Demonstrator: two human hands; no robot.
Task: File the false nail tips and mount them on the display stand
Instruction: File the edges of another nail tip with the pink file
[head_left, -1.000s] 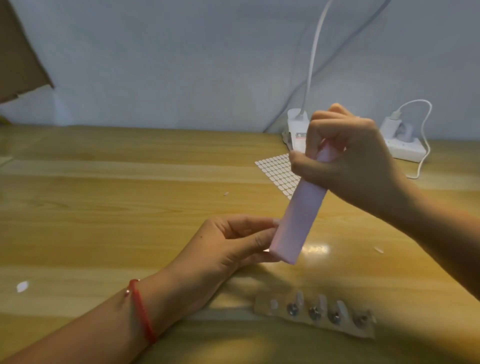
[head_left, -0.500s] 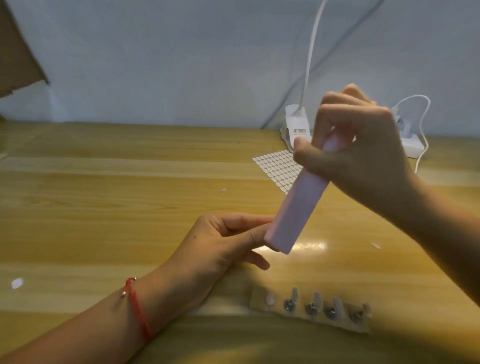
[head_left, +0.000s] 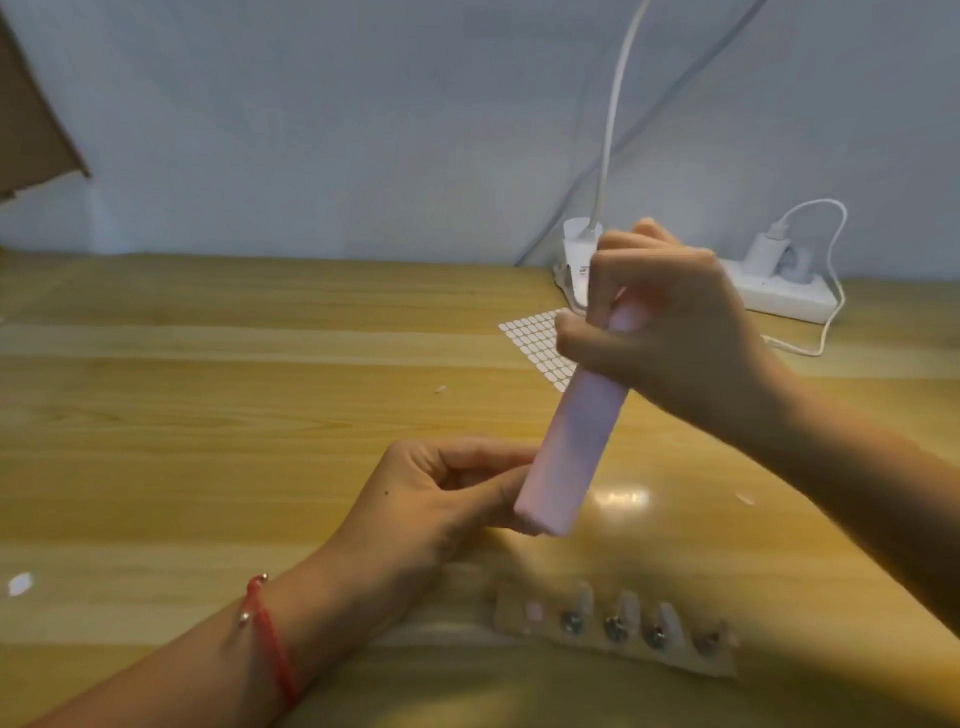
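Above the worktop (head_left: 208, 415), right hand (head_left: 670, 327) clasps pink file (head_left: 571, 447) against left hand (head_left: 436, 499), its grip pinched, contents hidden; hard strokes could flick them free.

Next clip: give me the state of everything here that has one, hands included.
Right hand: grips the file block by its upper end.
Left hand: fingers pinched together against the block's lower end; what they hold is hidden.
File block: off the table, tilted.
Display stand: lying on the table, several tips mounted.
Charger: plugged into the power strip.
Sticker sheet: flat on the table.
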